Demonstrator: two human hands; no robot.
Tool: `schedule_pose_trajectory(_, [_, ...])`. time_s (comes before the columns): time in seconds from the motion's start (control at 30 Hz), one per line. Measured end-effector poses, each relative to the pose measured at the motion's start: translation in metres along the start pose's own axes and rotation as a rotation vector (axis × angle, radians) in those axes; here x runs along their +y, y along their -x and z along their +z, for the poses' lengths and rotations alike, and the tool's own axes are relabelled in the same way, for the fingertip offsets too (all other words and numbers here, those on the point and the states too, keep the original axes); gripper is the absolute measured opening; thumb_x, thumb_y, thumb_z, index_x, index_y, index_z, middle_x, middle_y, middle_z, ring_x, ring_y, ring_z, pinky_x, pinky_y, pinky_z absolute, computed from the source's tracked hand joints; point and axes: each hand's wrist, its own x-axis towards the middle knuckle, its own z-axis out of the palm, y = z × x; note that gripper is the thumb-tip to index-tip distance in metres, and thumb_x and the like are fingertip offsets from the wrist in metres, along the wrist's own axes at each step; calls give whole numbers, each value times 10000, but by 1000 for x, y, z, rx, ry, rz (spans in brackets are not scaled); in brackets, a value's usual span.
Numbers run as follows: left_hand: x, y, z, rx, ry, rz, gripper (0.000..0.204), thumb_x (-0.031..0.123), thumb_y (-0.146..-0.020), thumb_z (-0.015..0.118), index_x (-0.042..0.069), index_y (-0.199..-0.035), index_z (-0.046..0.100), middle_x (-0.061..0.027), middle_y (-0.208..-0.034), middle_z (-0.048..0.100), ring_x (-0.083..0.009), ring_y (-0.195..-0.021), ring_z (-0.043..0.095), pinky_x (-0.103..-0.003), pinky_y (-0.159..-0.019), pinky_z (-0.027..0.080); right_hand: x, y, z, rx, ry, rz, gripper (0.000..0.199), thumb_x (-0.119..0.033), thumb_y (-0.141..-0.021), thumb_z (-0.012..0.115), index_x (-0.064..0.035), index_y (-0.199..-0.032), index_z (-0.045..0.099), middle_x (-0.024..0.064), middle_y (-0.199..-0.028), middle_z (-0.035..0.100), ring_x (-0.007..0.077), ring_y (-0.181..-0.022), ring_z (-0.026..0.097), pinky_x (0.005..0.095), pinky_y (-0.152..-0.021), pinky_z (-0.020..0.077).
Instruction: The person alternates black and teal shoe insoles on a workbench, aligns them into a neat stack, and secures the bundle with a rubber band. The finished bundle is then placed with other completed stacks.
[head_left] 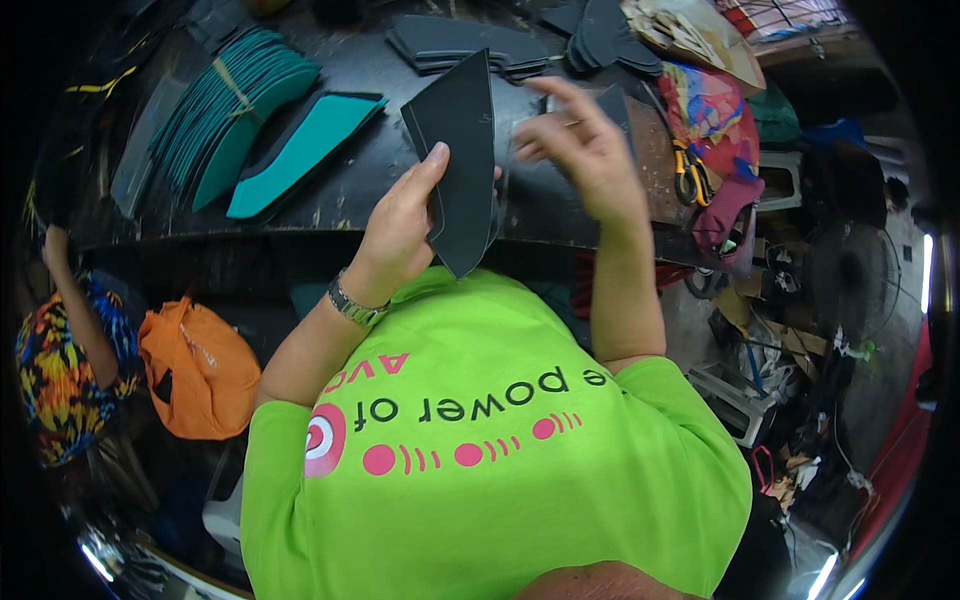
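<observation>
Left hand: my left hand grips a dark, flat cut piece, thumb along its near edge and fingers closed behind it, holding it upright just over the desk's front edge.
Right hand: my right hand hovers beside the piece's upper right, fingers loosely curled and spread, gripping nothing that I can make out; it is blurred, so I cannot tell whether the tips touch the piece.
The piece: roughly a tapered wedge, narrow at the bottom, wide and slanted on top; it may be more than one layer, but I cannot tell.
Desk: a dark, scuffed desk carries a tied bundle of teal cut pieces at the far left, with a loose teal piece just beside it.
Further back: stacks of dark cut pieces lie along the far side.
Right side: scissors with yellow handles rest near bright cloth.
Progress, as I judge it: one dark piece is in hand and being checked or separated; the stacks behind look untouched, so most of the work seems left.
</observation>
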Motion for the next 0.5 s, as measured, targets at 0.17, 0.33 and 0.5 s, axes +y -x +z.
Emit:
schedule_pose_trajectory(0.17, [-2,-5,9,4,-172,51,440,254,-1097,446,-48,-1417,472,-138,-1321,612,-201,-1137,647,-348,-1006,513,-5,-3,32,-9,-27,-64,420,12,-918,685,-4,-1327,590,7,-970,643,59,-882,589,200,-768,477])
schedule_pose_trajectory(0.33, [3,8,0,23,-479,212,432,146,-1061,521,-17,-1458,481,-120,-1374,569,-183,-1181,622,-300,-1017,490,-1,-15,-12,128,222,-31,361,14,-917,672,4,-1274,624,-21,-925,619,31,-839,566,177,-740,455])
schedule_pose_trajectory(0.5, [-1,11,-25,115,-568,491,315,49,-1031,553,-14,-1336,600,-111,-1295,609,-157,-1113,642,-288,-975,513,-1,-22,-30,267,860,-118,367,-46,-855,730,-26,-1215,663,44,-890,636,104,-801,599,258,-733,488])
